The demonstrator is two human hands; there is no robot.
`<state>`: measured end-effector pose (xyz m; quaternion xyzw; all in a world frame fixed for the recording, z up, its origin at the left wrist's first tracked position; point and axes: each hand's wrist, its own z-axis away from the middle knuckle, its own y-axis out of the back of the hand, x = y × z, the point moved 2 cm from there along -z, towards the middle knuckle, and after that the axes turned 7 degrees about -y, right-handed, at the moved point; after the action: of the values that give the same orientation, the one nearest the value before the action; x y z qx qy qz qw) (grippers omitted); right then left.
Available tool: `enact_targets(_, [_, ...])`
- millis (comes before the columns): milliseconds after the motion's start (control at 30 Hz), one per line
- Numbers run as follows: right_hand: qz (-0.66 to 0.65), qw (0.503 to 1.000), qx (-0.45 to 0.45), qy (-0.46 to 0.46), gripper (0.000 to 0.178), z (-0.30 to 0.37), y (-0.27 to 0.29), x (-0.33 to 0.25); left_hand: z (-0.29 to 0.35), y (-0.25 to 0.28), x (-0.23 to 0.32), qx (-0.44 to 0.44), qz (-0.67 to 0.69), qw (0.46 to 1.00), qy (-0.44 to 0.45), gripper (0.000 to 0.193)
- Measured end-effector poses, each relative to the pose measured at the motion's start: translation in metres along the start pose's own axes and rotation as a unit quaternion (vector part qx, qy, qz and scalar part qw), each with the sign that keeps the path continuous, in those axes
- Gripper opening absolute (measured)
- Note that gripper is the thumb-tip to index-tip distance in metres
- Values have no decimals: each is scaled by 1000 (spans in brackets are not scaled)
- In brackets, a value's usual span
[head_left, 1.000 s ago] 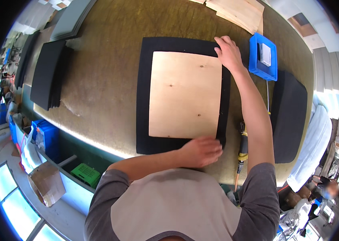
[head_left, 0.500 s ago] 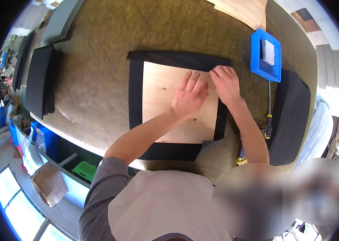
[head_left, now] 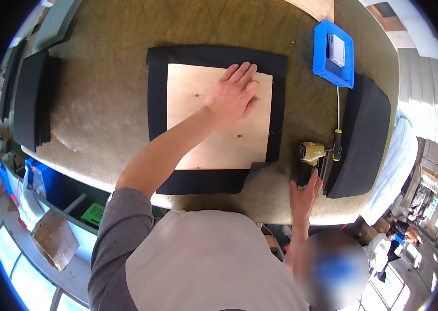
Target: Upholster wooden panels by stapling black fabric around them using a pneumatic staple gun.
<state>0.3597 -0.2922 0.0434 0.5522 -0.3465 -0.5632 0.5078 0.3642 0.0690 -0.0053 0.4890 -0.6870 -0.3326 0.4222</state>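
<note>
A square plywood board (head_left: pixel 198 140) lies on a larger sheet of black fabric (head_left: pixel 159 114) that shows on all sides. My left hand (head_left: pixel 233 93) rests on the board's upper right part, its fingers stretched toward the far edge. Near the table's front edge, to the right of the board, lies a yellow and black staple gun (head_left: pixel 312 152). My right hand (head_left: pixel 304 194) is at the gun's near end, thumb and fingers apart; whether it touches the handle is hard to make out.
A blue tray (head_left: pixel 319 57) holding a small white box (head_left: pixel 336 50) stands at the far right. Below it lies a screwdriver (head_left: pixel 337 145), beside a stack of black sheets (head_left: pixel 364 135). More dark sheets (head_left: pixel 32 103) are piled at the left.
My right hand has left the fabric at the board's far right corner and come down to the staple gun. The left hand's fingers have straightened on the board. The whole view has shifted somewhat.
</note>
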Motion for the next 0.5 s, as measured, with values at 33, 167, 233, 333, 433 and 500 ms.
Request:
enact_targets(33, [4, 1000, -8, -10, 89, -1, -5, 6, 3, -2, 1, 5, -2, 1000, 3, 37])
enact_targets(167, [-53, 997, -1, 48, 74, -43, -13, 25, 4, -10, 0, 5, -2, 1000, 6, 35])
enact_targets(233, [-178, 976, -115, -53, 59, -81, 13, 29, 4, -10, -4, -4, -3, 1000, 20, 35])
enact_targets(333, [-383, 859, -321, -109, 24, -106, 68, -60, 8, -3, 4, -12, -1, 1000, 16, 34])
enact_targets(433, [-358, 863, -357, -14, 14, -133, 62, -153, 8, -12, 2, -1, 6, 1000, 16, 34])
enact_targets(500, [-322, 870, -373, -8, 10, -157, 43, -188, 8, -14, 1, 1, 3, 1000, 21, 34])
